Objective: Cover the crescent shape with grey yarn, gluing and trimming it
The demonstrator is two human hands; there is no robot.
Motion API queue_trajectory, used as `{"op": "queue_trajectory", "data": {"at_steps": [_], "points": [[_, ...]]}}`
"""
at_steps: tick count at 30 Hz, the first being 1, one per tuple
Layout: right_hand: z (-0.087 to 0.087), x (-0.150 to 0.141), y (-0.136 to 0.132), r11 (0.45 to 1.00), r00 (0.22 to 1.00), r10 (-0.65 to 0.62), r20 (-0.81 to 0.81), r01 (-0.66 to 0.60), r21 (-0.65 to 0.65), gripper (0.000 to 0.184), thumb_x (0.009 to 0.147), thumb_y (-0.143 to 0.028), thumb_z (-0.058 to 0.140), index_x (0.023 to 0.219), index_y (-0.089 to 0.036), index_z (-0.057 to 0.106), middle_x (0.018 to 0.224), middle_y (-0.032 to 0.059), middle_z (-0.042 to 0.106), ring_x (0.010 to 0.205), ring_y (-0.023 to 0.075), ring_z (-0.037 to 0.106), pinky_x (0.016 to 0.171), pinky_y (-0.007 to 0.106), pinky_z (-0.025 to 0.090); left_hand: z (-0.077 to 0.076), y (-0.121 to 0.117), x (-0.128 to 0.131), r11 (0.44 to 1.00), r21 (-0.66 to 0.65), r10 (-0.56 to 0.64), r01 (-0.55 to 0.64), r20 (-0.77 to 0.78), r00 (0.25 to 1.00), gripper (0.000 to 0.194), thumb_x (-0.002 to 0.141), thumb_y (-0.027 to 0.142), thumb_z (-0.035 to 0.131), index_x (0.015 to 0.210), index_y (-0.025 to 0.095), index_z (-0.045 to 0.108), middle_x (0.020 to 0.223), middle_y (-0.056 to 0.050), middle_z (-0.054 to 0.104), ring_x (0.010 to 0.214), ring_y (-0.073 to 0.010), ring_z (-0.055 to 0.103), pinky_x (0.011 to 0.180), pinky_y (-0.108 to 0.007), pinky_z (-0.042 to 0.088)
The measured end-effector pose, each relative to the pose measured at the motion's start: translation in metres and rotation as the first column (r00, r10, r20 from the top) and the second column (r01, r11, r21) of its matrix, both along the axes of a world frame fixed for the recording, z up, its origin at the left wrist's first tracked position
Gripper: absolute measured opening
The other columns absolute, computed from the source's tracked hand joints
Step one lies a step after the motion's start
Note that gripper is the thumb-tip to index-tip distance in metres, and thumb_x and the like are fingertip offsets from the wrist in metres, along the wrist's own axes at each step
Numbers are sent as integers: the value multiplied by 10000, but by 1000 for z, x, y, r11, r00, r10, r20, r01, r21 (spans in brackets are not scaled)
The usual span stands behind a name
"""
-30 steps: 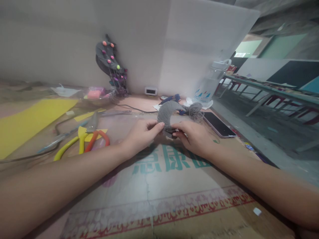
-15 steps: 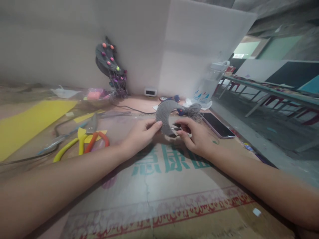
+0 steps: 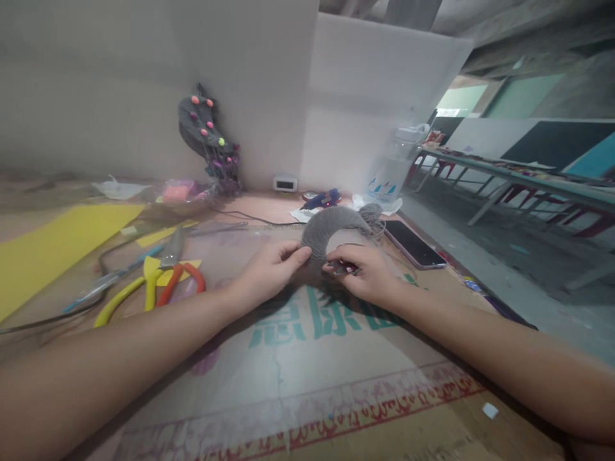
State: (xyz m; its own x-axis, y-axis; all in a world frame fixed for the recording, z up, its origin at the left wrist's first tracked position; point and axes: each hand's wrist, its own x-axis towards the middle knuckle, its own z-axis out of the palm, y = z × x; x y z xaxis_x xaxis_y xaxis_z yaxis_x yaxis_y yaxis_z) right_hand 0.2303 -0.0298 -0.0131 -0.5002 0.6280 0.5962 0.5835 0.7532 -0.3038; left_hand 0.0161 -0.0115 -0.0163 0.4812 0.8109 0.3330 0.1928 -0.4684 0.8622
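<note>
Crescent (image 3: 314,235) held at 12 o'clock from the body, over cardboard (image 3: 336,378). Its 8 o'clock edge is pinched in left hand's (image 3: 269,267) narrow grip. Dark item (image 3: 343,267), partly hidden, identity unclear, is gripped by right hand (image 3: 371,274). Phone (image 3: 416,245) seen at crescent's 3 o'clock.

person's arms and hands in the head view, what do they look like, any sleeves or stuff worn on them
Both the left hand and the right hand are ungloved, with no ring showing on the fingers in view. The left forearm and right forearm are bare as far as they show: no sleeve, watch, bracelet or marking is visible. Nail details are too small to tell.
</note>
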Motion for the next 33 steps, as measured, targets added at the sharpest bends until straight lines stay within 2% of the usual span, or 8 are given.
{"op": "queue_trajectory", "data": {"at_steps": [5,10,15,19,24,26,30,33], "points": [[1,-3,-2,993,998,-34,-59,27,-112,171,886,-262,590,758,-165,649,635,-1,606,536,98,483,505,214,358,1,0,0,1000,-8,26,-25,64,998,340,926,433,476,756,170,609,707,9,587,662,-133,526,613,-233,399],[1,-3,-2,994,999,11,-51,-17,-111,150,878,-253,586,777,-161,647,643,1,602,535,94,471,504,208,358,4,-1,-1,980,20,193,-197,126,973,231,865,391,598,912,171,651,864,-18,664,795,-155,586,723,-253,443],[2,-3,-2,992,999,1,-39,-6,-125,176,886,-268,573,757,-172,643,650,11,621,542,101,484,513,215,363,4,-2,-2,971,41,226,-234,150,963,227,888,347,559,752,175,617,701,7,603,704,-140,560,663,-244,432],[2,-3,-1,994,999,9,-35,-13,-110,188,892,-263,562,751,-169,644,637,9,616,537,101,479,499,216,343,4,1,-3,963,28,257,-270,221,941,228,917,332,516,762,181,588,720,8,580,696,-131,548,657,-239,432],[3,-2,-1,990,999,-28,-45,22,-141,198,896,-284,567,762,-168,654,657,10,625,554,106,494,504,223,342,4,5,-4,924,-75,380,-376,305,873,311,959,370,420,719,200,522,673,12,530,667,-137,533,648,-248,432],[4,-2,-1,985,997,-65,-46,56,-162,218,900,-307,561,756,-172,655,651,9,621,551,110,496,504,228,347,4,6,-4,921,-91,389,-379,278,878,311,947,386,451,707,201,520,658,15,530,669,-139,532,656,-250,429],[6,-4,-1,976,992,-106,-74,90,-198,248,903,-334,550,746,-173,654,626,4,608,525,111,484,492,232,354,2,9,-2,943,-96,332,-320,180,926,222,821,376,651,752,184,563,683,13,590,658,-136,557,655,-251,435],[7,-6,-2,969,987,-133,-94,109,-221,265,898,-351,552,724,-173,640,605,-5,580,520,111,466,486,230,350,0,9,0,972,-130,221,-198,202,954,279,833,443,616,804,166,595,732,-3,617,644,-130,573,637,-248,451]]}}
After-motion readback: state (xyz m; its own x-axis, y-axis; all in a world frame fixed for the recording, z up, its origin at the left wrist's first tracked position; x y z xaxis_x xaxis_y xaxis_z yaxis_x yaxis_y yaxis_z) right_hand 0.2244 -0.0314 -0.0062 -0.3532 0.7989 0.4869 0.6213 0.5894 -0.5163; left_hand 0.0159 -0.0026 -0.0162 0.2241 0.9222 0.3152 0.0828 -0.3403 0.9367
